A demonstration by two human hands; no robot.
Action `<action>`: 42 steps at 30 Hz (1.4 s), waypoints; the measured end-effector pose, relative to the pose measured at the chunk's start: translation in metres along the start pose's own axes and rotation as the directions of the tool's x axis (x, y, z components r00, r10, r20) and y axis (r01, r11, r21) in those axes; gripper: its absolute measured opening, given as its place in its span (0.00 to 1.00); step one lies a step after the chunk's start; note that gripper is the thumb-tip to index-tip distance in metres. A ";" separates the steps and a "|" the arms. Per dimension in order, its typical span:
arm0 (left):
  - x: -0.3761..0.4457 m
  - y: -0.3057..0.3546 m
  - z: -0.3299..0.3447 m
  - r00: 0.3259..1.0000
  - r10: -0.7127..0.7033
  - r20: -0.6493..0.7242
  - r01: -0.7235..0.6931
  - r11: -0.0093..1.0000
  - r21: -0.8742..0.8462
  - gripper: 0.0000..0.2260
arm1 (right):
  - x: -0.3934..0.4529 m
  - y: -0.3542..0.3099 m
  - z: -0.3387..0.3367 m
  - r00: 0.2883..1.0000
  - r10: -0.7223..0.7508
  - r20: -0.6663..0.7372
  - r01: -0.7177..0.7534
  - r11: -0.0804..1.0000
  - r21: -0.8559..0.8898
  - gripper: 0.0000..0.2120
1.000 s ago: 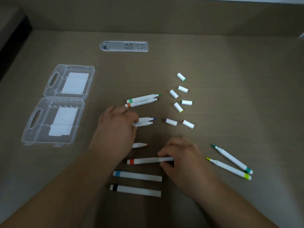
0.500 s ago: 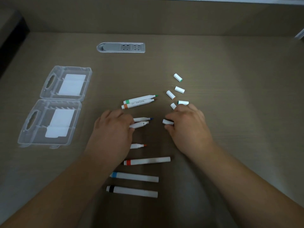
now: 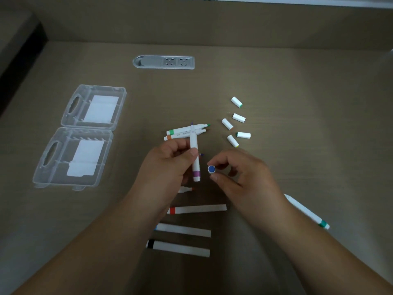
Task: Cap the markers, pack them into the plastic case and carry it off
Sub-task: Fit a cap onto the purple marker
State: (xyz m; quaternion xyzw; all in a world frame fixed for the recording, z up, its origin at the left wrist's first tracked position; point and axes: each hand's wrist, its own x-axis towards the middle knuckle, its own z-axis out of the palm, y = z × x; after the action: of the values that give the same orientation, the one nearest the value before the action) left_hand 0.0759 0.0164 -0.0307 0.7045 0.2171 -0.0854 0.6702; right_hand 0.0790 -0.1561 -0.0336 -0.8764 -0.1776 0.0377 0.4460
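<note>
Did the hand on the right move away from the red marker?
Yes. The right hand left the red marker, went up toward the loose caps, and now pinches a blue-ended cap above the table.

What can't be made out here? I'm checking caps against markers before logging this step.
Head view only:
- Orange-tipped uncapped marker: body hidden under the left hand.
- Green-banded white marker: tip end hidden behind the right forearm.
- Blue-ended white cap: sides hidden by the right hand.
- Print on the orange-banded marker: too small.
</note>
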 end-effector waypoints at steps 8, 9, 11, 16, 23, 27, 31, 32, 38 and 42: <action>0.003 0.000 0.004 1.000 -0.004 0.000 0.004 0.999 -0.039 0.07 | -0.003 0.007 0.001 1.000 -0.016 0.000 0.016 0.998 -0.055 0.07; 0.003 0.000 0.003 1.000 -0.004 -0.001 0.004 0.999 -0.043 0.07 | -0.003 0.010 0.001 1.000 -0.027 -0.005 0.026 0.995 -0.092 0.06; 0.003 0.000 0.004 1.000 -0.005 -0.004 0.005 0.999 -0.050 0.07 | -0.003 0.020 0.001 0.997 -0.079 -0.002 0.077 0.972 -0.221 0.07; 0.001 -0.005 0.003 1.000 -0.010 -0.020 0.010 1.000 -0.021 0.07 | -0.003 0.038 0.008 0.993 -0.059 0.106 0.104 0.863 -0.495 0.09; -0.002 -0.007 0.002 0.999 -0.026 -0.024 0.025 0.999 -0.030 0.08 | 0.000 0.045 -0.023 0.982 0.008 -0.189 -0.096 0.881 -0.462 0.07; -0.003 -0.007 0.006 1.000 -0.027 -0.009 0.027 0.999 -0.045 0.07 | 0.003 0.058 -0.029 0.979 0.125 -0.159 -0.191 0.829 -0.526 0.10; -0.004 -0.008 0.012 1.000 -0.027 0.004 0.027 0.999 -0.041 0.06 | 0.004 0.059 -0.023 0.992 0.065 -0.112 -0.112 0.865 -0.488 0.02; -0.005 -0.008 0.013 1.000 -0.029 0.005 0.029 0.999 -0.038 0.06 | 0.004 0.058 -0.022 0.990 0.070 -0.121 -0.117 0.889 -0.443 0.01; -0.003 -0.002 0.021 1.000 -0.025 0.010 0.025 0.999 -0.020 0.06 | -0.005 0.026 -0.022 0.961 0.277 -0.015 -0.254 0.903 0.346 0.03; 0.000 0.002 0.027 0.999 -0.028 0.030 0.029 0.998 -0.052 0.06 | -0.009 0.016 -0.021 0.986 0.165 0.039 -0.168 0.925 0.342 0.09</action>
State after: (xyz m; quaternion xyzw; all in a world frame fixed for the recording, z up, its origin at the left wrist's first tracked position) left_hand 0.0814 -0.0097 -0.0311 0.6823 0.2195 -0.0995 0.6903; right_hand 0.0800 -0.1841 -0.0342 -0.7967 -0.0953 0.1099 0.5866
